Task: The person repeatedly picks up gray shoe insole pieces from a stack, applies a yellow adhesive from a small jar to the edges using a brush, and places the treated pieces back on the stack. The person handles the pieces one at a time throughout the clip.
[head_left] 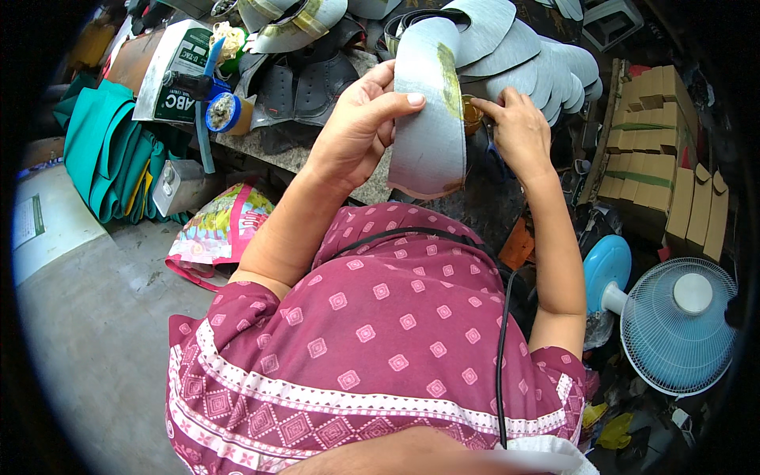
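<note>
- Maroon shirt with pink diamond motifs [388,317] fills the near view, a thin black cable [502,356] hanging down its front.
- Just beyond it, the left hand [360,119] pinches a long, grey, round-ended strip [427,142] at its left edge, thumb flat on the face, other fingers behind.
- The strip's long axis runs away from the body, near end hanging free, far end curving over; a yellow-green patch [450,79] marks its upper right side.
- The right hand [522,134] is just beside the strip's right edge, fingers bent and pointing left at a small amber container [472,116]; whether they grip anything, I cannot tell.
- That container sits between right fingertips and strip, the strip partly covering it.
- Beyond, overlapping grey rounded pieces [495,47] crowd the far right side.
- Farther left lie dark grey perforated pieces [321,87] and a blue-rimmed jar [229,113].
</note>
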The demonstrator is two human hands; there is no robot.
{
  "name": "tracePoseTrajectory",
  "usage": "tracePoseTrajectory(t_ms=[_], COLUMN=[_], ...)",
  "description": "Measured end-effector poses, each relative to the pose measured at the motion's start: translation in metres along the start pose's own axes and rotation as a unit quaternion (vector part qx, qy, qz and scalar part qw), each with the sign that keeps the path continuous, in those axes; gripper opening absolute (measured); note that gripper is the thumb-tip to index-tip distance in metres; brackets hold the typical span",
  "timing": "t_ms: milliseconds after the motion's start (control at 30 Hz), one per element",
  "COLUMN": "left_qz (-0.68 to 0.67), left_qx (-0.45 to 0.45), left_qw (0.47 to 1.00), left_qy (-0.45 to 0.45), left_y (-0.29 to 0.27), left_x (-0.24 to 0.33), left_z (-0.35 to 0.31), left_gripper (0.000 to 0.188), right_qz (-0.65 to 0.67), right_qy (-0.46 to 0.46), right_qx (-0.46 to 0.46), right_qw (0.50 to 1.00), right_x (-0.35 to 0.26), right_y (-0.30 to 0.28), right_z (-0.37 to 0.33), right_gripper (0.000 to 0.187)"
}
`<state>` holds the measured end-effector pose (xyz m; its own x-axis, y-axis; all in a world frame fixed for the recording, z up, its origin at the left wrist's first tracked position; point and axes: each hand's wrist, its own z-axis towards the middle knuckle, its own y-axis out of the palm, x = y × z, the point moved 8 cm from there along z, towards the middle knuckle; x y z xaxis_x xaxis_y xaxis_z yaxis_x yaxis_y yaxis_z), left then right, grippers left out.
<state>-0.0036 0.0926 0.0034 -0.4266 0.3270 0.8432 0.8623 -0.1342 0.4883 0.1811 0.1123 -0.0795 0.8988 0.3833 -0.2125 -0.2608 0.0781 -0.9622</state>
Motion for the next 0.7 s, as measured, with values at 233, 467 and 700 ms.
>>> tracePoseTrajectory(t_ms=[233, 467, 700], left_qz=[-0.027, -0.051, -0.043], left_qx=[0.006, -0.009, 0.016], left_qw=[0.999, 0.998, 0.998], left_qy=[0.027, 0.032, 0.040], left_y=[0.010, 0.034, 0.032], left_x=[-0.004, -0.007, -0.001], left_z=[0.006, 0.006, 0.008], left_gripper=[0.028, 0.026, 0.025], right_qz=[0.169, 0.592, 0.399], right_qy=[0.063, -0.034, -0.044], right_qx=[0.001, 0.017, 0.143], right_qw=[0.984, 0.805, 0.905], right_x=[0.003, -0.046, -0.040], right_y=[-0.048, -0.104, -0.131], right_z=[-0.016, -0.025, -0.027], right_gripper=[0.029, 0.088, 0.090])
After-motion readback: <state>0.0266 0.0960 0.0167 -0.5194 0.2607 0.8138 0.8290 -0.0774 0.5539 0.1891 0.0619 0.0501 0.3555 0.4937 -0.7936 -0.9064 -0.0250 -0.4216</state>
